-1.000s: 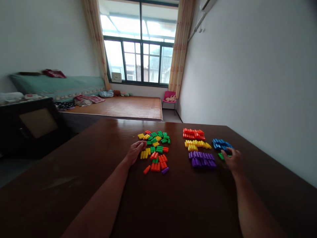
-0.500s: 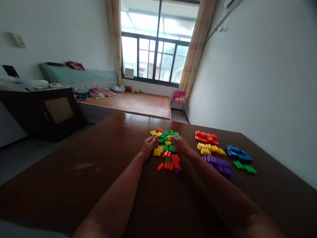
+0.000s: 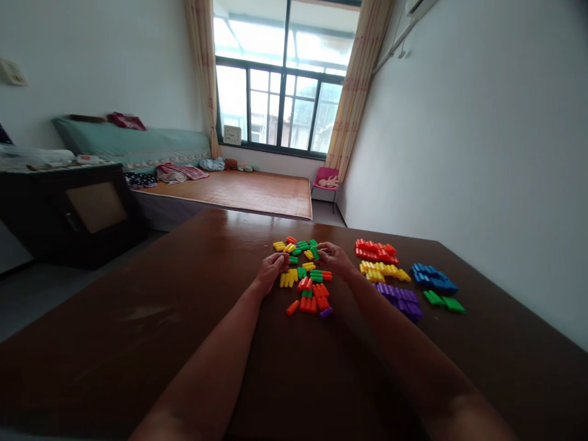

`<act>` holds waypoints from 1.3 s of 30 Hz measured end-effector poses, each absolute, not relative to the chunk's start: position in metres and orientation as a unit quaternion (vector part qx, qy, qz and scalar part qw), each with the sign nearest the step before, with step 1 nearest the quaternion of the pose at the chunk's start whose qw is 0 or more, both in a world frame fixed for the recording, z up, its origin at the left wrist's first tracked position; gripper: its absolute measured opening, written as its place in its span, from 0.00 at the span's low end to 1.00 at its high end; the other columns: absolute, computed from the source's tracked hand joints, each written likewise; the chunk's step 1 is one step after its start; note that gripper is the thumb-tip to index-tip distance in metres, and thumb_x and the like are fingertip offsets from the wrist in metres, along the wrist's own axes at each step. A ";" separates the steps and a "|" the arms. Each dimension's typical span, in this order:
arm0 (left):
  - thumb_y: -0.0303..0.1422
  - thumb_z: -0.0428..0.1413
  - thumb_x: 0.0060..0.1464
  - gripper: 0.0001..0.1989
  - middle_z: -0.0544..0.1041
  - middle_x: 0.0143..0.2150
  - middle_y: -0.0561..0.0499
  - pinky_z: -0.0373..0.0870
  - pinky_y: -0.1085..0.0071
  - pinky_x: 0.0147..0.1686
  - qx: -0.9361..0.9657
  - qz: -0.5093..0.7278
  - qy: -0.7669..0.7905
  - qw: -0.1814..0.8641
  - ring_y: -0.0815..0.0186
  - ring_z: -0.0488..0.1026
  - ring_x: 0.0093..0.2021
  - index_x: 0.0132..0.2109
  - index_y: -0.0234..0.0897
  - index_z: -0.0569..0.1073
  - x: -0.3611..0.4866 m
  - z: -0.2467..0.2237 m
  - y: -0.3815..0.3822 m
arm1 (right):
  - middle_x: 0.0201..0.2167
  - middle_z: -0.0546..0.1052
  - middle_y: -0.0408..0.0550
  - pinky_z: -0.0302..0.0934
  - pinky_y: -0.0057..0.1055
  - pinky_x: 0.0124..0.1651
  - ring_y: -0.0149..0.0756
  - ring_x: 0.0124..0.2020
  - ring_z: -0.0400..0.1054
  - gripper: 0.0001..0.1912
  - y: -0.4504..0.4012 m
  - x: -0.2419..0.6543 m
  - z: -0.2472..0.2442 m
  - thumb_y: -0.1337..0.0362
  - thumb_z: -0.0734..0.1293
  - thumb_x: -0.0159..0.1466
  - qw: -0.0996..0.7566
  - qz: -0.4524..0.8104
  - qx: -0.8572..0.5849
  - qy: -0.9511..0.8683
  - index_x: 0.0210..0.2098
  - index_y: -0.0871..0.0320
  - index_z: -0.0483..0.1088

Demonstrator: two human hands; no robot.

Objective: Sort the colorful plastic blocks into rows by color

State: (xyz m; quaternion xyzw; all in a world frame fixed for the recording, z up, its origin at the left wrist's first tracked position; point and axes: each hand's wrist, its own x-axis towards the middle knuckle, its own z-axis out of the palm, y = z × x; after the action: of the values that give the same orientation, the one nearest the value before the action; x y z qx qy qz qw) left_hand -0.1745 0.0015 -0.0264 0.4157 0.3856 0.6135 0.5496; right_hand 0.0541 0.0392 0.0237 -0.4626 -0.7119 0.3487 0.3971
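Note:
My left hand (image 3: 272, 271) rests at the left side of a loose pile of ribbed plastic blocks, its fingers curled together. Just beyond its fingertips is a green block (image 3: 293, 261); what the fingers hold, if anything, is hidden. On the pile's right side, the fingertips of my right hand (image 3: 337, 260) close on a green block (image 3: 315, 251). Yellow blocks (image 3: 289, 278) lie below my left hand. Closer to me are orange-red blocks (image 3: 309, 304), one loose orange block (image 3: 293, 307) and a purple block (image 3: 326, 313).
Sorted groups sit on the brown table (image 3: 138, 331) at right: red blocks (image 3: 376, 252), yellow blocks (image 3: 384, 271), purple blocks (image 3: 399, 300), blue blocks (image 3: 433, 278) and two green pieces (image 3: 452, 304). Beyond the table stand a bed (image 3: 239, 190) and a pink chair (image 3: 326, 179).
My right hand has moved slightly toward the pile's far right, and the green blocks there have shifted. An orange-red block now shows beside the green ones. The view has turned slightly right.

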 end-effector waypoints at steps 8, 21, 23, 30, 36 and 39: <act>0.43 0.64 0.44 0.19 0.78 0.39 0.44 0.70 0.64 0.44 0.432 0.598 0.392 0.548 0.62 0.75 0.41 0.39 0.33 0.77 -0.176 -0.023 0.000 | 0.29 0.77 0.46 0.64 0.30 0.36 0.34 0.31 0.71 0.10 -0.002 0.102 0.030 0.58 0.68 0.57 0.346 0.237 -0.506 -0.754 0.34 0.58 0.72; 0.42 0.65 0.43 0.19 0.78 0.38 0.45 0.70 0.65 0.43 0.426 0.604 0.389 0.550 0.63 0.75 0.39 0.38 0.32 0.77 -0.177 -0.027 0.002 | 0.44 0.78 0.51 0.60 0.27 0.48 0.36 0.45 0.71 0.14 0.054 0.085 0.020 0.69 0.60 0.63 0.253 0.046 -0.610 -0.749 0.45 0.57 0.73; 0.42 0.65 0.43 0.18 0.78 0.37 0.45 0.70 0.65 0.42 0.423 0.605 0.387 0.552 0.63 0.75 0.38 0.38 0.32 0.77 -0.176 -0.027 0.001 | 0.45 0.78 0.51 0.60 0.28 0.49 0.37 0.47 0.71 0.15 0.069 0.085 0.016 0.68 0.60 0.64 0.219 0.049 -0.626 -0.747 0.47 0.58 0.73; 0.41 0.65 0.44 0.17 0.78 0.37 0.45 0.69 0.66 0.42 0.418 0.606 0.383 0.557 0.64 0.75 0.38 0.37 0.31 0.77 -0.175 -0.023 -0.002 | 0.43 0.78 0.50 0.61 0.30 0.47 0.38 0.46 0.71 0.13 0.087 0.073 0.002 0.65 0.66 0.61 0.163 0.059 -0.638 -0.750 0.45 0.55 0.73; 0.41 0.65 0.43 0.18 0.79 0.36 0.45 0.70 0.65 0.43 0.420 0.604 0.386 0.556 0.64 0.75 0.37 0.37 0.31 0.77 -0.175 -0.022 -0.003 | 0.38 0.78 0.49 0.63 0.31 0.44 0.35 0.39 0.72 0.11 0.074 0.093 0.015 0.61 0.63 0.63 0.324 0.168 -0.578 -0.729 0.42 0.57 0.72; 0.41 0.65 0.42 0.18 0.79 0.37 0.45 0.70 0.64 0.44 0.427 0.601 0.387 0.554 0.63 0.75 0.38 0.37 0.32 0.77 -0.176 -0.020 -0.003 | 0.36 0.78 0.48 0.65 0.31 0.39 0.34 0.36 0.72 0.16 0.055 0.119 0.028 0.56 0.63 0.62 0.392 0.255 -0.517 -0.717 0.46 0.58 0.70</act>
State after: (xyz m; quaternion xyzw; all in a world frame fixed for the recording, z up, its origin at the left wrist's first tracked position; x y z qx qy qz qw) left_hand -0.1756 -0.0028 -0.0204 0.4268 0.3873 0.6006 0.5543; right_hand 0.1190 0.0549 0.0281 -0.5175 -0.7165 0.2551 0.3921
